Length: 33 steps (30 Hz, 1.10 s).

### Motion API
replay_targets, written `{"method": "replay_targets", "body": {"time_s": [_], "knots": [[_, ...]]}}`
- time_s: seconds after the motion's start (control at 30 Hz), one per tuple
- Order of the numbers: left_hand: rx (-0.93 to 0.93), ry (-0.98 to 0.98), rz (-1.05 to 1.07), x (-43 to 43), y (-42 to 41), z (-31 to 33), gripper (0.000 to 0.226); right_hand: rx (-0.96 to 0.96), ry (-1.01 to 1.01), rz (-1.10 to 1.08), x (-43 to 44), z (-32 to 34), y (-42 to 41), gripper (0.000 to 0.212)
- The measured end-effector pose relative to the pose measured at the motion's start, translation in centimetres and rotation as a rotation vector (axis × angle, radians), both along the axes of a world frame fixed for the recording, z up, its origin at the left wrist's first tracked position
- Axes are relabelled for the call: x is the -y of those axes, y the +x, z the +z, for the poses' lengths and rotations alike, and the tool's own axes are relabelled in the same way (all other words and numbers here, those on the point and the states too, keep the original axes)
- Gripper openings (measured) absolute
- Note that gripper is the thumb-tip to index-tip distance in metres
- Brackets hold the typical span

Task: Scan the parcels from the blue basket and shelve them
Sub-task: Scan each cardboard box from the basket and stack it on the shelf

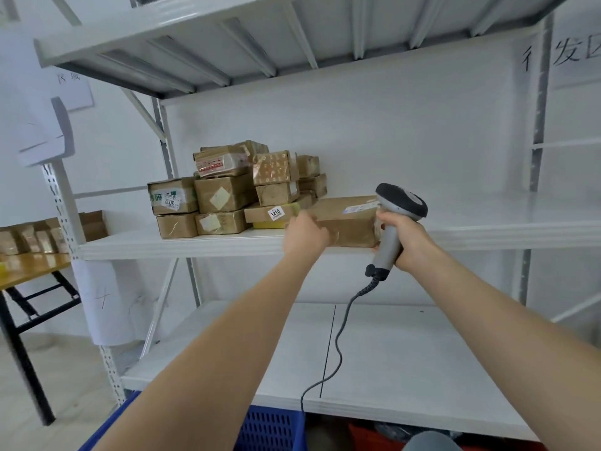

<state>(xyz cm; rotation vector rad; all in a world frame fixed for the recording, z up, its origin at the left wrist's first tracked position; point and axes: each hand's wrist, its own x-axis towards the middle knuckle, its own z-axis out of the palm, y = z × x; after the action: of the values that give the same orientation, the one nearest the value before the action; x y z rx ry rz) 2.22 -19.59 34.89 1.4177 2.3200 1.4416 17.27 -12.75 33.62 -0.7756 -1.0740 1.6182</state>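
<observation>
Parcel [348, 222] brown, taped, white label; left hand [304, 236] seemingly gripping end; right hand [411, 245] curled round scanner [403, 201]

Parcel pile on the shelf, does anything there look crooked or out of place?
The top parcel with the red-and-white label sits tilted on the pile, and the 3012 sticker on the left parcel reads upside down. Nothing looks spilled.

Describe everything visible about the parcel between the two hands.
The parcel is a brown cardboard box wrapped in glossy clear tape, with a white label near its top right. It lies flat at the front of the middle shelf, right of the stacked parcels. The left hand grips its left end; the right hand, holding the scanner, sits against its right end.
</observation>
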Motion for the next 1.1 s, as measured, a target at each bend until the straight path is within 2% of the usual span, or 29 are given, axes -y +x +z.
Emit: {"method": "replay_targets", "body": {"time_s": [0.07, 0.1, 0.13, 0.2, 0.33, 0.43, 0.6, 0.67, 0.83, 0.97, 1.1], "knots": [[-0.604, -0.012, 0.004, -0.2, -0.9, -0.8, 0.057, -0.034, -0.015, -0.006, -0.3, 0.2, 0.1, 0.017], [-0.786, -0.075, -0.049, -0.2, -0.9, -1.2, 0.069, -0.042, -0.01, 0.003, -0.4, 0.4, 0.1, 0.016], [-0.894, -0.168, -0.1, -0.5, -0.8, -1.7, 0.08, -0.043, -0.002, 0.012, -0.4, 0.5, 0.0, 0.015], [-0.978, -0.351, -0.136, -1.4, -0.6, -2.9, 0.096, -0.031, 0.016, 0.004, -0.5, 0.6, -0.1, 0.013], [-1.009, -0.466, -0.107, -3.5, -0.9, -3.4, 0.113, 0.072, 0.064, -0.097, -0.9, 0.7, -0.1, 0.017], [-1.021, -0.494, -0.089, -4.8, -0.7, -2.6, 0.115, 0.115, 0.073, -0.118, -1.4, 0.5, -0.4, 0.02], [-1.035, -0.454, -0.098, -6.8, -1.1, -1.9, 0.11, 0.074, 0.022, -0.101, -2.4, -0.5, -1.2, 0.023], [-1.007, -0.42, -0.111, -7.6, -1.3, -1.6, 0.108, 0.054, 0.01, -0.107, -2.9, -1.0, -1.4, 0.016], [-0.921, -0.376, -0.137, -9.2, -1.4, -1.2, 0.094, 0.024, -0.004, -0.126, -4.1, -1.4, -1.9, 0.02], [-0.849, -0.385, -0.179, -10.7, -1.9, -0.5, 0.082, 0.013, -0.003, -0.114, -5.0, -1.3, -2.2, 0.014], [-0.816, -0.425, -0.203, -11.9, -2.9, 0.0, 0.087, 0.023, -0.005, -0.095, -5.4, -1.0, -2.5, 0.013]]}}
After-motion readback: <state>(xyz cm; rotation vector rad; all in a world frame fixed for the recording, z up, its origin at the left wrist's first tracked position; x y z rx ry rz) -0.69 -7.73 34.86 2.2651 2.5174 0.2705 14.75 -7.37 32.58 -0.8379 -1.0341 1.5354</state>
